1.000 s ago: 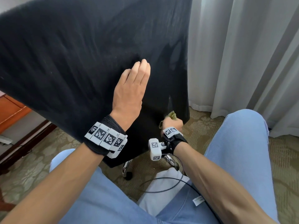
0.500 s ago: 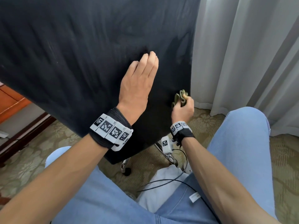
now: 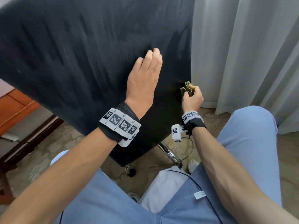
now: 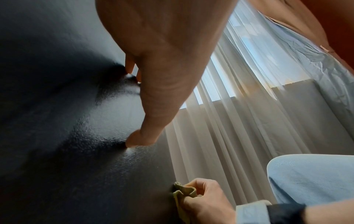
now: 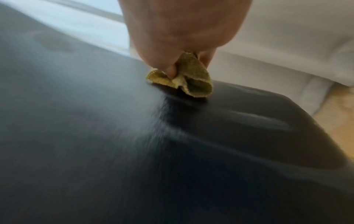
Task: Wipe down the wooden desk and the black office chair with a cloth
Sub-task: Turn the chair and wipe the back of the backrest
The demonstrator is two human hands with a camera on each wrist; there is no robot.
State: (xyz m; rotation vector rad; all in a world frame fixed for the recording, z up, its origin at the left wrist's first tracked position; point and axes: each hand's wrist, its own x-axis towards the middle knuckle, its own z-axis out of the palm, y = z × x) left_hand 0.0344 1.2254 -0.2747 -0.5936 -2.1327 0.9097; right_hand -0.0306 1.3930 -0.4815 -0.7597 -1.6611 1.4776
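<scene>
My flat left hand [image 3: 144, 78] braces the chair back [image 3: 80, 62] (steadying it, I think) while my right hand [image 3: 192, 99] pinches the cloth [image 3: 186, 88] against its edge.

I count one black chair [image 3: 90, 59] in front of me, filling the view from nine to one o'clock. One green cloth [image 3: 186, 88] sits at two o'clock. Two hands are mine: my left hand [image 3: 143, 78] at twelve and my right hand [image 3: 193, 98] at two. Each wrist carries one band [image 3: 120, 125], so two bands. Two knees [image 3: 249, 135] in blue show low. One wooden desk [image 3: 15, 105] lies at nine. The curtains [image 3: 242, 50] at two look like perhaps two layers; folds blur it.
</scene>
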